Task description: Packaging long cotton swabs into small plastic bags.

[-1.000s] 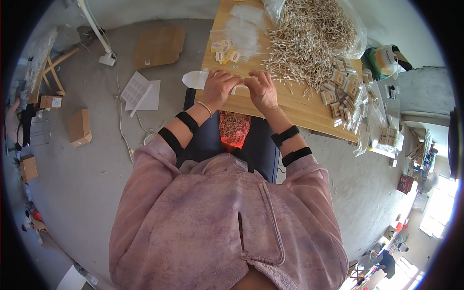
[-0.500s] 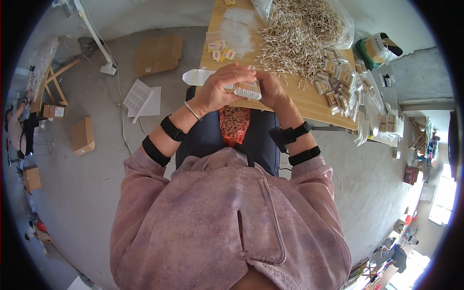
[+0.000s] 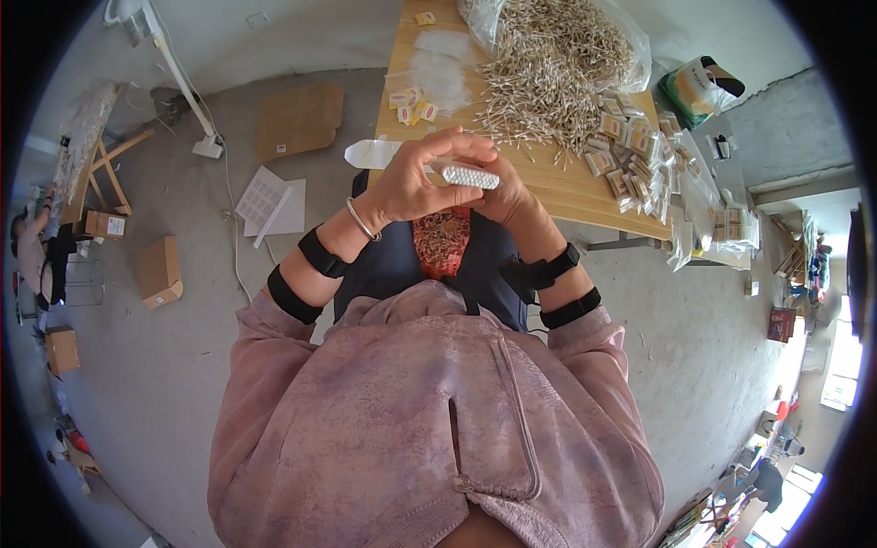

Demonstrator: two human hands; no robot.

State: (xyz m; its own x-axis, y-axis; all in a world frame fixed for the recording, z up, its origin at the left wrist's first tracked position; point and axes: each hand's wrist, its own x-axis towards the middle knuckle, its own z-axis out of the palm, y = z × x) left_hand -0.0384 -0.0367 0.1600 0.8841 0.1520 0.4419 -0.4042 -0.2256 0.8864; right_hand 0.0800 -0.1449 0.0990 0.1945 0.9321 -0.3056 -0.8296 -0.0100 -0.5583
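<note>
Above the table's near edge, a small pack of cotton swabs [image 3: 470,177] is held between both hands, its white swab tips facing toward me. My left hand [image 3: 416,181] curves around the pack's left side, thumb below and fingers arched over the top. My right hand [image 3: 507,194] closes on the right end; some of its fingers are hidden behind the pack. Beyond the hands lies a big heap of loose cotton swabs [image 3: 548,82], partly inside a clear plastic bag [image 3: 642,66]. Filled packs of swabs [image 3: 630,164] are piled to the right of it.
Small yellow-and-white cards [image 3: 416,108] and clear plastic sleeves [image 3: 438,80] lie on the wooden table [image 3: 594,203]. A white strip [image 3: 370,153] juts past its left edge. Between my knees is a red container with loose swabs [image 3: 442,242]. Cardboard [image 3: 297,119] lies on the floor.
The pack has tilted, so its swab tips now face me more squarely. My left hand's fingers have lifted and opened over it, and my right hand has dropped slightly lower.
</note>
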